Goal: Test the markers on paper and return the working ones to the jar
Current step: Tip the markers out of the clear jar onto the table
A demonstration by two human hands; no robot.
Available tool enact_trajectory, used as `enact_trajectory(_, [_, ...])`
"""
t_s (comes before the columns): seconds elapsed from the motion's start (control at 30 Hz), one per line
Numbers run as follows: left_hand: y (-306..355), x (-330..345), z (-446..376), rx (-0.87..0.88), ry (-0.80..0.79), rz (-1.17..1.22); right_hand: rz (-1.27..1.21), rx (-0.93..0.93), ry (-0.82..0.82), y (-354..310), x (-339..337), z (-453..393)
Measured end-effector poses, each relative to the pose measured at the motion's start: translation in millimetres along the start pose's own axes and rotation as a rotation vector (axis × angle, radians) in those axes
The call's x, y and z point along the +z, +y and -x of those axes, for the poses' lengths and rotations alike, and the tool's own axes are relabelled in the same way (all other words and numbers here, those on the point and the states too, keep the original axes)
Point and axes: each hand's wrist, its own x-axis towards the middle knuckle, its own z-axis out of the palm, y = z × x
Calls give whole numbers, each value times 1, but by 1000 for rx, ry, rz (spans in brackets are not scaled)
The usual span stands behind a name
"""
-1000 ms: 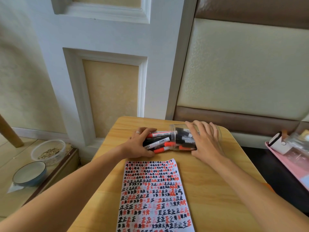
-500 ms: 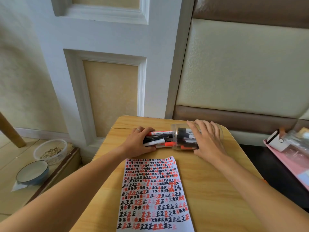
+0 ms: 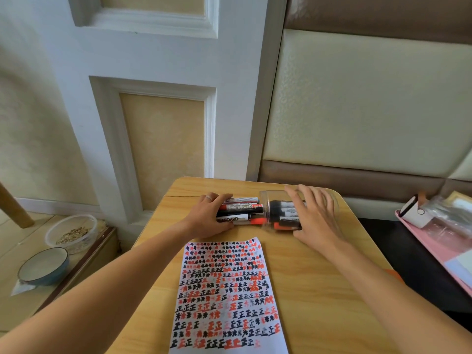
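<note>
markers half in the tipped jar, both hands on them

the wooden table [image 3: 319, 290] fills the lower middle of the head view, pushed up against a white panelled wall and a padded cream and brown backrest. everything below is placed against the jar.

nearer the person than the jar, flat on the table, lies the paper [image 3: 227, 297], a long white sheet covered edge to edge in rows of red and black test marks. its far edge stops just short of the jar and the markers.

the jar [image 3: 268, 200] is clear plastic and lies on its side near the far edge of the table, its open mouth turned to the left. the right hand [image 3: 314, 215] rests over the jar's body with fingers spread and lightly bent across the top, thumb down at the near side.

a bundle of markers [image 3: 242, 212] sticks out of the jar's mouth to the left, black and red caps and white barrels printed "whiteboard"; their other ends sit inside the jar, seen through the wall. the left hand [image 3: 208, 217] is curled round the outer ends of the bundle, thumb at the near side, a ring on one finger.

far left of the jar, down on the floor, a clear tub of seeds [image 3: 72, 232] stands just behind a blue bowl [image 3: 43, 267]. well right of the jar, off the table, a pink tray [image 3: 434, 254] holds a white box and clear bags.
</note>
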Motion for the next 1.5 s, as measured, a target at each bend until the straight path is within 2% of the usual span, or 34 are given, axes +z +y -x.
enact_trajectory(0.43, [-10, -3, -10, -75, 36, -48, 6, 85, 14, 1, 6, 0])
enact_trajectory(0.63, [-11, -2, -12, -145, 73, -36, -28, 34, -15, 1, -1, 3])
enact_trajectory(0.93, [-19, -2, -23, -30, 2, -33, -45, 10, -20, -10, -1, 0])
enact_trajectory(1.1, [-17, -2, -31, -35, -47, -103, -55, -31, -44, -4, -4, 3])
enact_trajectory(1.23, [-5, 4, -39, 49, -97, -166, -60, -53, -52, -11, -5, -2])
enact_trajectory(1.5, [-15, -4, -20, 48, 32, -65, -65, -36, -50, -26, 2, -12])
